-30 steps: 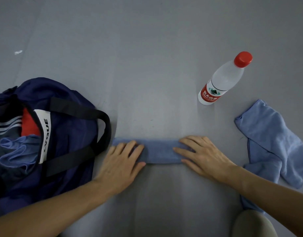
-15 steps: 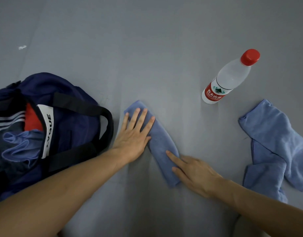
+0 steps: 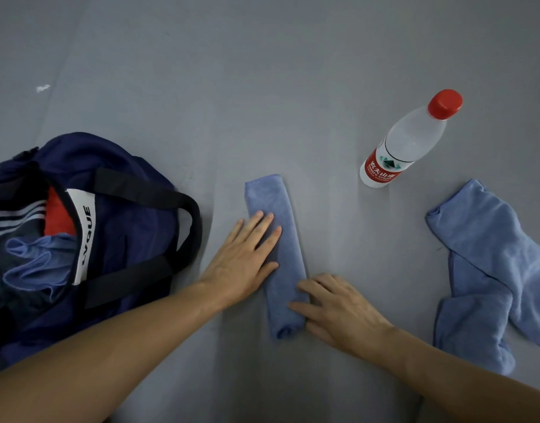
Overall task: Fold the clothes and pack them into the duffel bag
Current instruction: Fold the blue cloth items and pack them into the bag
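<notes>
You have a bottle point(image 3: 410, 141) standing on the grey surface point(image 3: 262, 87), toward its right side. It has a clear body, a red cap point(image 3: 445, 103) and a red label point(image 3: 381, 171) near the base. By the left edge you can see a small white scrap point(image 3: 43, 88).

head view looks steeply down, close over the grey floor point(image 3: 262, 87).

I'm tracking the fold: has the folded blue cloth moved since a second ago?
Yes. The folded blue cloth has turned from crosswise to lengthwise; its end that lay by the duffel bag now points forward.
</notes>
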Demonstrator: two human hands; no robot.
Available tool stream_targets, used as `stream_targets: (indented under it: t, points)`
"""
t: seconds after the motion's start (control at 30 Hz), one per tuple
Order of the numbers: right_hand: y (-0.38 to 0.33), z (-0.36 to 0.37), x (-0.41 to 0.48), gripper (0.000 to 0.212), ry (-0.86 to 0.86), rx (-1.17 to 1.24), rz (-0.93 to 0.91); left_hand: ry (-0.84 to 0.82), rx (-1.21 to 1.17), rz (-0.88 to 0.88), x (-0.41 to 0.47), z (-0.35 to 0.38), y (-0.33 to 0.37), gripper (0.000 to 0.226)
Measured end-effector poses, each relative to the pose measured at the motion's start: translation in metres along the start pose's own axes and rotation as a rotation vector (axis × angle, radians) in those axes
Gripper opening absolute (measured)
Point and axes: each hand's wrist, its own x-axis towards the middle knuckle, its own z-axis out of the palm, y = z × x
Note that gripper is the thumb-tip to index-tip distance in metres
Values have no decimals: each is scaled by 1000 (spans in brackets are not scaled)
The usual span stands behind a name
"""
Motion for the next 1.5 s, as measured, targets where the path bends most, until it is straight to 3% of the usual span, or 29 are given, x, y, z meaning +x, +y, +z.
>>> stream_targets:
  t: [0.07, 0.13, 0.2, 0.27, 0.4, 0.47, 0.57, 0.7, 0.8, 0.87, 0.97, 1.2, 1.37, 1.5]
  points:
    - [-3, -3, 16, 25, -24, 226, 227, 205, -164, 68, -8, -7, 8, 45]
    - [-2, -7, 33, 42, -53, 416, 569, 307, -421, -71, -18, -18, 16, 37]
    - [1, -11, 45, 49, -91, 518, 766, 183, -620, -252, -27, -31, 21, 46]
    - [2, -13, 53, 46, -108, 613, 857, 58, -630, -272, -32, -32, 22, 56]
    - [-1, -12, 61, 49, -56, 663, 988, 37, -644, -340, -31, -24, 23, 56]
    - [-4, -13, 64, 44, -47, 592, 993, 50, -693, -386, -27, -21, 24, 46]
    - [-8, -20, 63, 20, 72, 434, 897, 46, -705, -389, -17, -22, 21, 37]
    - [3, -13, 49, 36, 164, 102, 387, 39, -679, -414, -9, -19, 22, 40]
    - [13, -3, 35, 64, 28, -78, 234, 143, -527, -323, -10, -19, 22, 47]
    - [16, 1, 31, 78, -40, -118, 233, 284, -271, -111, -11, -17, 20, 43]
    - [15, 5, 35, 67, 20, -103, 248, 384, -108, 132, -14, -6, 16, 39]
    - [14, -7, 51, 59, 17, 61, 326, 110, -184, 75, -28, 7, -2, 86]
    - [23, -21, 63, 58, 22, 269, 398, 160, -476, -106, -18, -6, 5, 54]
    - [28, -32, 70, 71, -118, 338, 514, 104, -528, -210, -9, -20, 2, 39]
